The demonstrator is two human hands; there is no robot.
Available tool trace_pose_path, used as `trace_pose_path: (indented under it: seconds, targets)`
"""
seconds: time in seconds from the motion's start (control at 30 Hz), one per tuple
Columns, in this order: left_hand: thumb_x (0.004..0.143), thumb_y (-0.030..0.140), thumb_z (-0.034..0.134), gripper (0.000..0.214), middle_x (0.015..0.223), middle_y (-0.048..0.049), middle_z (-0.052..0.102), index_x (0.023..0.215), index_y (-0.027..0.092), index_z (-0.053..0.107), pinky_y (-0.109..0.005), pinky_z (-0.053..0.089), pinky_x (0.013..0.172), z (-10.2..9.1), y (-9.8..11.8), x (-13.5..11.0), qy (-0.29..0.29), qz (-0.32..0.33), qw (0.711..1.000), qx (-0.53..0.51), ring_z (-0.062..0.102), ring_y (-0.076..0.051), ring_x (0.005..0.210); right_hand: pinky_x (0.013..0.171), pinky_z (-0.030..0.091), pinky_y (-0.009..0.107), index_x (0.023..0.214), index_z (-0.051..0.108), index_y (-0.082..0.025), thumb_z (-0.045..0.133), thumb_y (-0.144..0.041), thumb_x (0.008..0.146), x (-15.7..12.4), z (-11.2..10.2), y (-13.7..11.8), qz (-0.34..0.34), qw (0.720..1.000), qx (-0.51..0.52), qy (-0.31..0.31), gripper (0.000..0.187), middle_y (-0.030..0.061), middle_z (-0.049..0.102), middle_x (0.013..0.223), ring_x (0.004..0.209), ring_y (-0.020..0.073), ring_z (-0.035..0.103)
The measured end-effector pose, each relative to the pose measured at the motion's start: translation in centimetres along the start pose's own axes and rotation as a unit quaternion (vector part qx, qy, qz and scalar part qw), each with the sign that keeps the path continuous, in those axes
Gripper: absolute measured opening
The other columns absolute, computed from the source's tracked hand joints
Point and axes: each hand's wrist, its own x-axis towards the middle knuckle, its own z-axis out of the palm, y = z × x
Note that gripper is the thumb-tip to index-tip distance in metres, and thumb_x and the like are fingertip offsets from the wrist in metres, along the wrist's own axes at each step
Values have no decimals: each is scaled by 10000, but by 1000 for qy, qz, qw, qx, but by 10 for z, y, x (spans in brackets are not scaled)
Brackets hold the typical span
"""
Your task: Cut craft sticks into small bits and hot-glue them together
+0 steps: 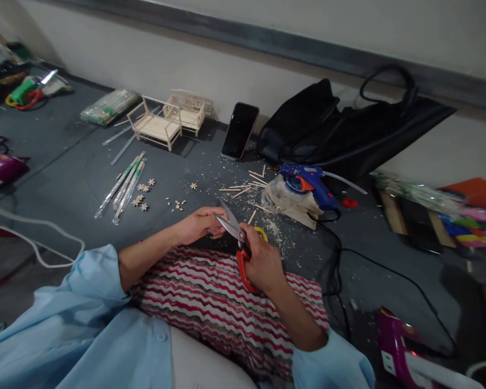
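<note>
My right hand (265,259) is wrapped round the handles of a pair of scissors (235,229) with red and yellow grips. Its blades stand apart and point toward my left hand (198,224), whose fingers are curled together in a pinch beside the tips. What those fingers hold is too small or hidden to make out. Ahead of my hands lie tiny cut wood pieces (180,205), several wooden flower shapes (144,188) and one more flower (193,186). Thin wooden sticks (240,190) and wood crumbs are scattered to the right.
Two miniature wooden benches (156,129) stand near the wall, beside a leaning phone (240,131). A blue glue gun (311,181) rests on a clear plastic container (275,194). Behind is a black bag (328,129). Packaged sticks (125,186) lie left; a striped cloth (227,302) covers my lap.
</note>
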Motion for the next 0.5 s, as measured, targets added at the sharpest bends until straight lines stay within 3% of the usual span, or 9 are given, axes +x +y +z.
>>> trace_pose_path:
  seconds: [0.23,0.37,0.4,0.43,0.5]
  targets:
    - [747,355,625,253,503,56,353,628,150,536,-242,314,518,2,0,0,1,-3,1000,26,311,-78,481,548,407,252,1218,541,-198,494,-158,734,-1,7,3,24,999,34,17,487,12,658,716,584,178,585]
    - [798,382,528,261,583,15,474,683,150,558,-240,349,550,-7,17,-1,36,38,977,208,394,-97,535,541,387,247,1189,561,-207,499,-171,732,1,10,6,35,998,38,37,462,-3,643,681,580,175,582]
    - [824,389,496,272,631,1,521,718,152,577,-241,364,572,-13,25,-3,57,64,950,301,434,-108,576,542,384,247,1186,566,-211,502,-174,730,3,10,7,40,998,35,46,461,-7,641,670,577,175,579]
    - [845,374,472,271,663,-7,548,737,156,591,-245,379,610,-19,34,-5,82,87,904,410,471,-122,628,543,381,249,1182,572,-212,502,-175,730,4,10,8,47,997,33,55,459,-9,639,661,572,174,574]
    - [858,331,431,267,709,-31,597,767,159,613,-269,393,661,-36,52,-10,167,110,778,595,519,-149,682,547,380,251,1183,582,-211,497,-172,732,6,9,10,62,995,34,71,461,-8,646,662,568,173,572]
